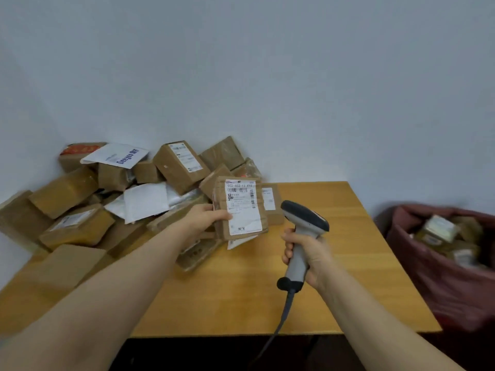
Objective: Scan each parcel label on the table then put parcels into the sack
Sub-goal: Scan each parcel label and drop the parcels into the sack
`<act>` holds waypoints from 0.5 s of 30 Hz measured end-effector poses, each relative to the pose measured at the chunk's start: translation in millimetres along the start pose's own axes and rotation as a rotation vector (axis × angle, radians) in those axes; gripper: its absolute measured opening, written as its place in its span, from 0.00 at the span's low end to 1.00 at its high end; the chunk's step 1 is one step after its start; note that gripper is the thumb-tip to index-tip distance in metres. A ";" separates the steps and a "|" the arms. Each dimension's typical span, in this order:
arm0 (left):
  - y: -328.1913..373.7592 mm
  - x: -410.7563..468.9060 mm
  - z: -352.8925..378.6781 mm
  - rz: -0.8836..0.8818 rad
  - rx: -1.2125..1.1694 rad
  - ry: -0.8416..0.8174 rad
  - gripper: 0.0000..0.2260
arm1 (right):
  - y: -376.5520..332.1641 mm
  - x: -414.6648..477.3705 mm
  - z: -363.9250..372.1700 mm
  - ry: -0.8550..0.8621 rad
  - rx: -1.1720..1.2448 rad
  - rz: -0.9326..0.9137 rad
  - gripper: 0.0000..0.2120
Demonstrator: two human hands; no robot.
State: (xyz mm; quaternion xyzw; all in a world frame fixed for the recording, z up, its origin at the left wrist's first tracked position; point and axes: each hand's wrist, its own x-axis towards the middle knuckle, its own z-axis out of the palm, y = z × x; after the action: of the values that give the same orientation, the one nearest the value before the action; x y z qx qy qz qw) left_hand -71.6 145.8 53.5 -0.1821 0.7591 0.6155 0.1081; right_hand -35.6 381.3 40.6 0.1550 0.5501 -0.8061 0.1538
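Note:
My left hand (206,219) grips a small brown parcel (241,207) by its left edge and holds it upright above the table, its white label facing me. My right hand (308,254) grips the handle of a grey barcode scanner (304,223), whose dark head sits just right of the parcel and points toward the label. A dark red sack (442,277) stands open on the floor at the right with several parcels inside.
A heap of brown boxes (182,166) and white mailers (146,200) covers the left and back of the wooden table (267,303), against the wall. The scanner's cable (278,325) hangs over the table's front edge. Bare tabletop lies between the heap and the sack.

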 end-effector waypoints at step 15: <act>64.2 29.4 502.8 -0.075 0.152 -0.380 0.16 | -100.6 -27.0 -424.8 0.490 0.258 -0.004 0.05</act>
State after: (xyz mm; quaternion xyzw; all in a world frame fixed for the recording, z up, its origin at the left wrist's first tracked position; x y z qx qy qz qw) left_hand -154.9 642.5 -10.5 -0.0823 0.7620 0.5754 0.2856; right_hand -19.0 815.3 -11.0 0.3627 0.4638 -0.8083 -0.0068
